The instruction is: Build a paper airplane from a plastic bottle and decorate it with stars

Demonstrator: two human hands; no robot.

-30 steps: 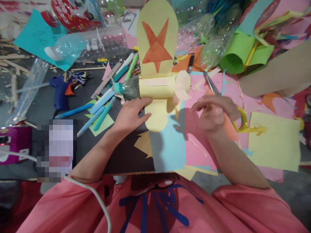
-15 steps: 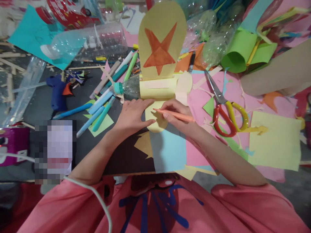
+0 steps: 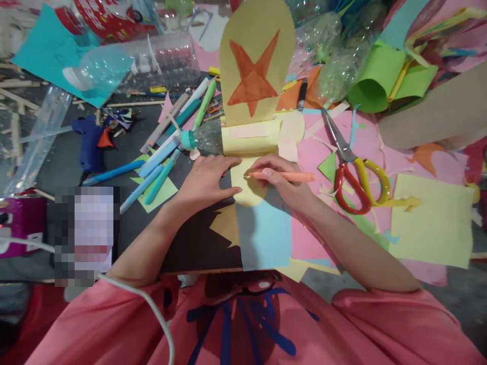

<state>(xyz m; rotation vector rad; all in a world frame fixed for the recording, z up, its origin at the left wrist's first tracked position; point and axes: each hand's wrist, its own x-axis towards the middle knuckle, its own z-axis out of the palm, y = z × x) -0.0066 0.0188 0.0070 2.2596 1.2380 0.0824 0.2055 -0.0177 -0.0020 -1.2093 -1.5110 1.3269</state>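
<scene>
Near me, a rounded pale-yellow paper flap (image 3: 248,195) overlaps a light-blue paper sheet (image 3: 266,241). My left hand (image 3: 207,178) lies spread at the flap's left edge, gripping nothing; my right hand (image 3: 283,180) pinches a slim orange marker (image 3: 300,177), tip at the flap. I seem to be drawing — the next stroke calls for steady paper. Beyond lies a yellow-wrapped clear plastic bottle (image 3: 209,139), then an orange-starred yellow paper panel (image 3: 255,71).

Craft/maker workspace, looks like: glue gun (image 3: 90,147) and loose markers (image 3: 158,158) left, scissors (image 3: 346,154) right, wood sticks (image 3: 15,121) far left, clear bottle (image 3: 110,63) upper left, paper-wrapped bottle (image 3: 247,145) centre, pink paper (image 3: 306,247) lower right of centre.
</scene>
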